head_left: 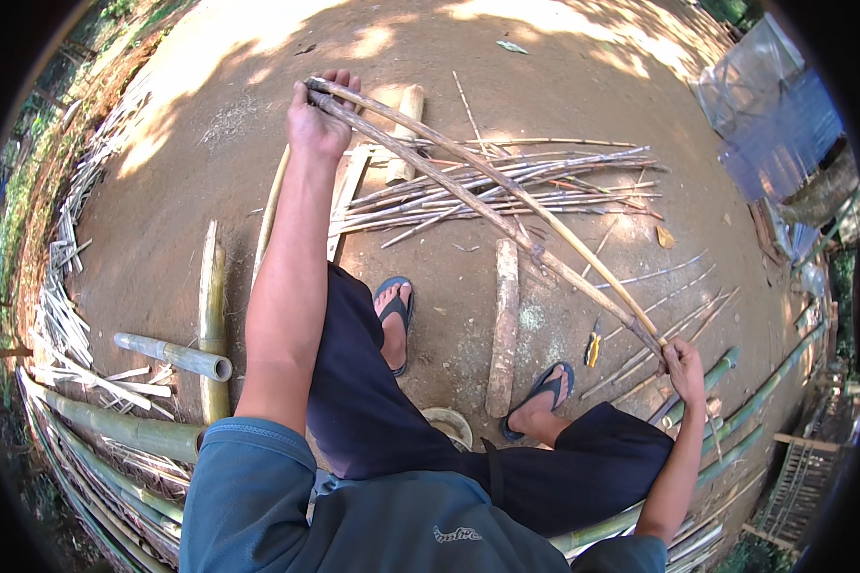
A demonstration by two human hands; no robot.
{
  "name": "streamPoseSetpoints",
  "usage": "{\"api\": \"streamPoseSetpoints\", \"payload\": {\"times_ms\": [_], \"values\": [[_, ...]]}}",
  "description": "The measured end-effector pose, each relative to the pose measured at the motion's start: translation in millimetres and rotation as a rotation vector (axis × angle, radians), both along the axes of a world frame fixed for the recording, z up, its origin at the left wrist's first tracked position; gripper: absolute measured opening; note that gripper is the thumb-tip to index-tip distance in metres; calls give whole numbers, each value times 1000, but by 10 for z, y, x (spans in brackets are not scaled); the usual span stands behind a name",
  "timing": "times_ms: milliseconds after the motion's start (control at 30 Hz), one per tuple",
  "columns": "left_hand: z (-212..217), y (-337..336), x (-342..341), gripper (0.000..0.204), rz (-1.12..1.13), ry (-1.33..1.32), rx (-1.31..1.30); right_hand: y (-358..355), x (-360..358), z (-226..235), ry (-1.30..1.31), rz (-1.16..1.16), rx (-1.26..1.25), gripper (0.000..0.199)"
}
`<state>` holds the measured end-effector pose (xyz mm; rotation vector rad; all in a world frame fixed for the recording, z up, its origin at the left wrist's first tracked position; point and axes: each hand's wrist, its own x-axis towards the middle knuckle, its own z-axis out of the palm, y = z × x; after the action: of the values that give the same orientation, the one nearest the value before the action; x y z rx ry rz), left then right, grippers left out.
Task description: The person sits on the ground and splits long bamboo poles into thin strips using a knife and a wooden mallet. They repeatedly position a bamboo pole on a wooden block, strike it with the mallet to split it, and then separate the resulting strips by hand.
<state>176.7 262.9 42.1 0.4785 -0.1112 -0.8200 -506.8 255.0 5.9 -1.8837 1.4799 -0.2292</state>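
Both fists grip two long bamboo strips [487, 196] above the dirt: left hand [317, 119] clenched on the far ends, right hand [683, 368] closed on the near ends. A small bowl [449, 425] sits between the feet, contents unclear.

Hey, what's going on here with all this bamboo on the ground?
A person seated outdoors on bare dirt holds two long bamboo strips stretched between both hands. The left hand grips one end out in front, arm extended; the right hand grips the other end beside the knee. A pile of thin strips lies ahead, thick green bamboo poles lie to the left, and a short log rests between the sandalled feet.
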Motion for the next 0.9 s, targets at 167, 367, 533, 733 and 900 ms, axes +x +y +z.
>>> {"api": "streamPoseSetpoints", "payload": {"times_ms": [167, 367, 533, 733, 900], "values": [[52, -49, -140, 53, 27, -62, 73, 0, -44, 21, 79, 17, -81, 40], [-138, -56, 138, 51, 36, -22, -43, -9, 86, 79, 153, -2, -84, 60], [-140, -7, 255, 44, 35, 0, -113, 45, 156, 96, 202, 75, -279, 63], [-74, -12, 145, 42, 99, 10, -115, 102, 187, 87, 255, 83, -237, 65], [4, 17, 136, 46, 124, 94, -119, 69, 153, -42, 262, 134, -254, 68]]}}
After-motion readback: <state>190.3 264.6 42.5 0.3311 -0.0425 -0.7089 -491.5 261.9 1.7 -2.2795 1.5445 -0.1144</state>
